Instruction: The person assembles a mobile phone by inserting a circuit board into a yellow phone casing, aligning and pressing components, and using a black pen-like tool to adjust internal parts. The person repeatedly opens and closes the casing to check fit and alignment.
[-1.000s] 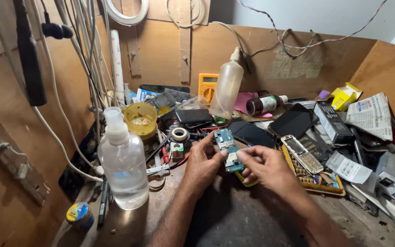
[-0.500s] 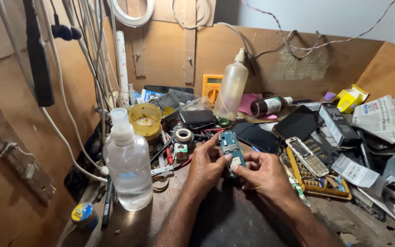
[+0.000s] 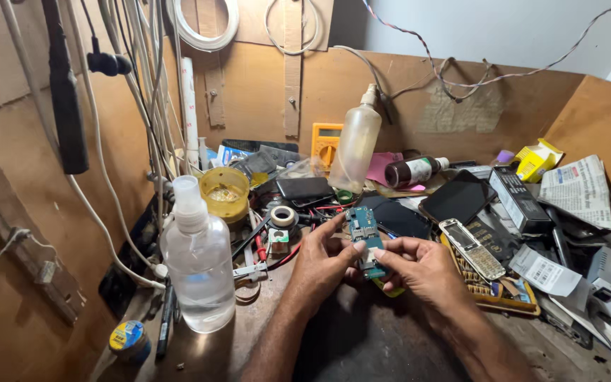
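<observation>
Teal circuit board [image 3: 363, 237], bare of any casing, sits mid-frame pinched by left hand [image 3: 322, 263] and right hand [image 3: 422, 269]; phone shell [image 3: 472, 249] lies apart, unassembled.

Bare dark worktop [image 3: 362, 346] lies open between and beneath the forearms, the only free stretch. To the left, a clear spray bottle [image 3: 198, 265] stands upright, blocking that side. Ahead, a tape roll [image 3: 282, 216], black phones [image 3: 397, 219] and a tall squeeze bottle [image 3: 355, 145] crowd the bench. To the right, a keypad phone [image 3: 472, 247] on a yellow tray [image 3: 503, 297] bars passage.
</observation>
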Demonstrator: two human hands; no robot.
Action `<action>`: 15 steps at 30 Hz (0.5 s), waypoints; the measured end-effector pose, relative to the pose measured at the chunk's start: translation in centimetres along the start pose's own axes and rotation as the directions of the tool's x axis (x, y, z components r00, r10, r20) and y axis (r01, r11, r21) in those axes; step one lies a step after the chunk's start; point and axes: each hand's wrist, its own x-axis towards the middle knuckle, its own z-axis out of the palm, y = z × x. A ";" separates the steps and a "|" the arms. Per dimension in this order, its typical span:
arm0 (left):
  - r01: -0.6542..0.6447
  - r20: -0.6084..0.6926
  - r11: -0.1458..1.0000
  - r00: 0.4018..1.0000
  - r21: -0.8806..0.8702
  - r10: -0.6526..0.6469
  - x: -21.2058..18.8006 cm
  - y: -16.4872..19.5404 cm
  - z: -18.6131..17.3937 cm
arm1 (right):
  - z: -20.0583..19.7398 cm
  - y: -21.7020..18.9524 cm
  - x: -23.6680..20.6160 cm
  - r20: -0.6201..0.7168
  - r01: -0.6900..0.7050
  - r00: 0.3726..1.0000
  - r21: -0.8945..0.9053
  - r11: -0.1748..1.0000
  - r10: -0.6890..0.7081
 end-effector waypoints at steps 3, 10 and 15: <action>0.010 -0.013 0.996 1.000 -0.092 -0.011 0.1 0.1 0.0 | -0.1 -0.3 -0.4 -0.004 0.018 1.000 -0.050 0.999 -0.018; 0.005 -0.046 0.993 0.999 -0.119 -0.010 0.1 0.3 -0.6 | 0.1 -0.3 -0.9 0.040 0.047 0.998 -0.145 0.988 -0.042; 0.019 -0.061 0.997 0.998 -0.073 -0.024 -0.1 0.4 -0.4 | 0.2 -0.3 -0.4 0.018 0.085 0.996 -0.124 0.989 -0.083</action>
